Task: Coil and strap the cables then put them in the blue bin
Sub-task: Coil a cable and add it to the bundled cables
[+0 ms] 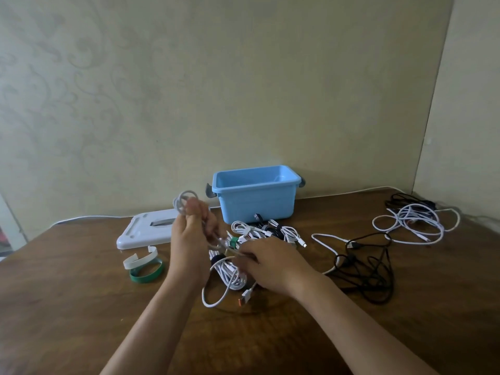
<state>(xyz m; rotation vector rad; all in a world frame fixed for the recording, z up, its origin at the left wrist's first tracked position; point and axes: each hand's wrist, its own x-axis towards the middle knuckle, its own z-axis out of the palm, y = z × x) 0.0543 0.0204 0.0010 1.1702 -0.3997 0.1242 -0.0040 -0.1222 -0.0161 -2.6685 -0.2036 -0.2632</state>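
L hand (189,239) grips small grey cable coil (184,203), raised; R hand (266,262) pinches its trailing end. Blue bin (255,205) behind.

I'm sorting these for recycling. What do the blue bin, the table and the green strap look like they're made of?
Blue bin: moulded plastic, smooth with a slight sheen and rounded rim.
Table: looks like wood or a wood-look veneer, brown with visible grain and a low gloss; which one I cannot tell.
Green strap: a thin flexible band holding a curl, perhaps fabric hook-and-loop or plastic.
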